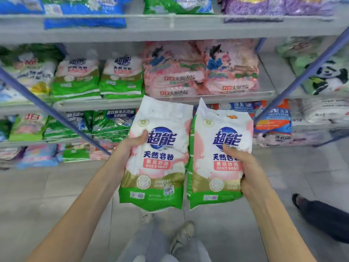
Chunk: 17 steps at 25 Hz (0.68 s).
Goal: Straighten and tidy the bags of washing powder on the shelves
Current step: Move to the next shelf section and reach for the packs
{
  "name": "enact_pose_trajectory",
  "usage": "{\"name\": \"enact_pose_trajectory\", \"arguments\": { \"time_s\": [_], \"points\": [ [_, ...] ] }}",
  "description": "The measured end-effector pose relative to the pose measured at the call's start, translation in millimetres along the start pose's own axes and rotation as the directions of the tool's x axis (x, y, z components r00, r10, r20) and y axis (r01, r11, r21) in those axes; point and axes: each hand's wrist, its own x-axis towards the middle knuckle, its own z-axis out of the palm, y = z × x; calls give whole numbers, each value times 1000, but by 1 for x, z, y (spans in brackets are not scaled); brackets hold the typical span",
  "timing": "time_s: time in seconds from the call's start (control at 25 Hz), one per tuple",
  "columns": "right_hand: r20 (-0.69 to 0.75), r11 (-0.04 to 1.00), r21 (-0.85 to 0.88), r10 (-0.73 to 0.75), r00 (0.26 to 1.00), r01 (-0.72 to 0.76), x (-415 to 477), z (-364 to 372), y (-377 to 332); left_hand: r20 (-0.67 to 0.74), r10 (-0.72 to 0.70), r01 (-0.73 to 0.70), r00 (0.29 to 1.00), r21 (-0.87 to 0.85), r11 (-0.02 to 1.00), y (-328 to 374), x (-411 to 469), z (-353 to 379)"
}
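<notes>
I hold two matching washing powder bags, white and pink with a green bottom band, upright side by side in front of the shelves. My left hand grips the left bag by its left edge, thumb across the front. My right hand grips the right bag by its right edge, thumb on the blue logo. Two stacks of the same bags lie on the middle shelf, left of centre.
Pink bags fill the middle shelf to the right of those stacks. Blue, green and purple bags lie on the shelves above and below. Another person's foot and leg stand on the tiled floor at right. My own shoes show below.
</notes>
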Motion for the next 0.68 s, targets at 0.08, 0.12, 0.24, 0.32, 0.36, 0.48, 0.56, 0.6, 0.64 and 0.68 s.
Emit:
{"name": "enact_pose_trajectory", "arguments": {
  "time_s": [0.08, 0.12, 0.24, 0.32, 0.36, 0.48, 0.56, 0.6, 0.64, 0.68],
  "points": [
    [29, 1000, -24, 20, 999, -20, 14, 18, 1, -35, 24, -25, 999, -16, 1000, 4, -3, -14],
    [40, 999, -29, 23, 999, -22, 20, 30, 2, -52, 33, -34, 998, -24, 999, 7, -4, -23],
    [70, 998, -58, 31, 997, -27, 39, 76, 6, -94, 75, -83, 993, -92, 992, 23, -1, -58],
    [92, 996, -83, 26, 995, -19, 51, 110, 12, -137, 106, -122, 985, -118, 986, 38, 5, -83],
    [104, 994, -107, 26, 994, -15, 59, 130, 15, -157, 121, -142, 980, -129, 981, 48, 10, -98],
    [147, 988, -155, 26, 989, -3, 81, 184, 20, -151, 157, -178, 976, -140, 974, 84, 29, -136],
    [182, 986, -163, 13, 983, 17, 97, 218, 22, -157, 183, -206, 970, -143, 968, 111, 44, -158],
    [199, 986, -163, 10, 980, 23, 106, 233, 22, -169, 206, -229, 964, -130, 965, 123, 52, -166],
    [219, 985, -168, 8, 976, 30, 115, 248, 21, -179, 227, -249, 957, -110, 962, 136, 60, -174],
    [246, 985, -166, 6, 969, 36, 125, 262, 18, -184, 245, -265, 952, -95, 960, 149, 69, -181]
  ]
}}
